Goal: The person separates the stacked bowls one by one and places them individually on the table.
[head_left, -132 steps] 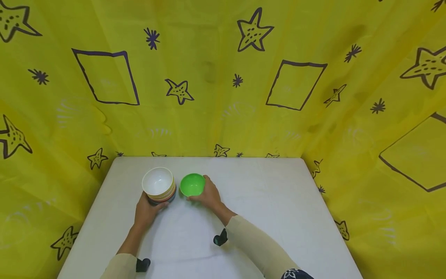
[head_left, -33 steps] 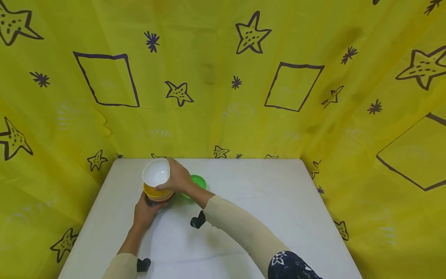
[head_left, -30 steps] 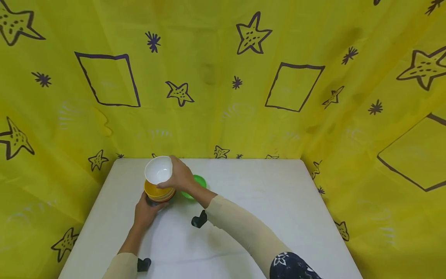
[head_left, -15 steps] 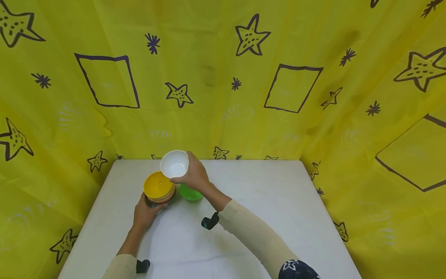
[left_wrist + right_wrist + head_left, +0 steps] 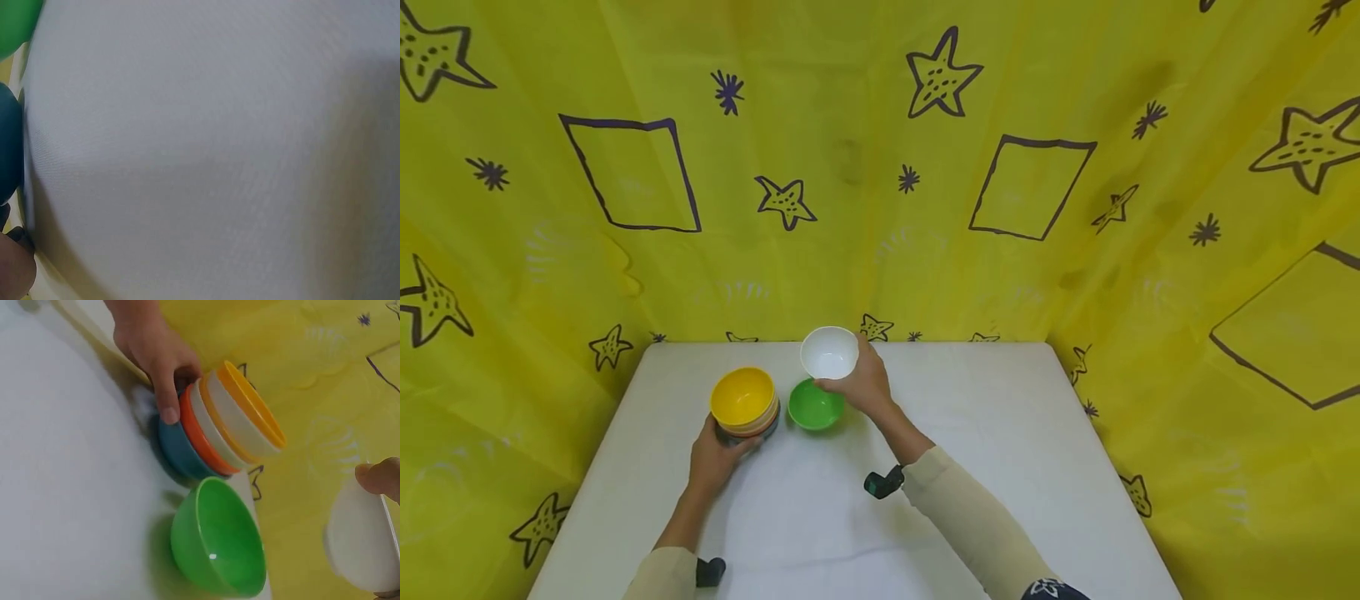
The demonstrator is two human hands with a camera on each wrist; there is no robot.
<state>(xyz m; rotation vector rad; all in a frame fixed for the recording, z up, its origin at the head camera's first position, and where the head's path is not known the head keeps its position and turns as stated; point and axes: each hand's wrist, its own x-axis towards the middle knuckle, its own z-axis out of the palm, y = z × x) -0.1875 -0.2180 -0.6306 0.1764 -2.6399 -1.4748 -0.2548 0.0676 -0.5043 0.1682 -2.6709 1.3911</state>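
Leftmost, at the lower left of the head view, the left hand (image 5: 713, 457) curls round the base of a bowl stack (image 5: 743, 396), its thumb against the teal bowl (image 5: 181, 450) at the bottom. Orange and cream bands show above that, with a yellow bowl (image 5: 742, 397) on top. Just right of the stack, below the middle of the frame, a green bowl (image 5: 812, 410) sits mouth up on the white table (image 5: 1000, 433). Slightly further right and higher, near the table's far edge, the right hand (image 5: 868, 379) grips a white bowl (image 5: 829, 352) by its right side, held above the table.
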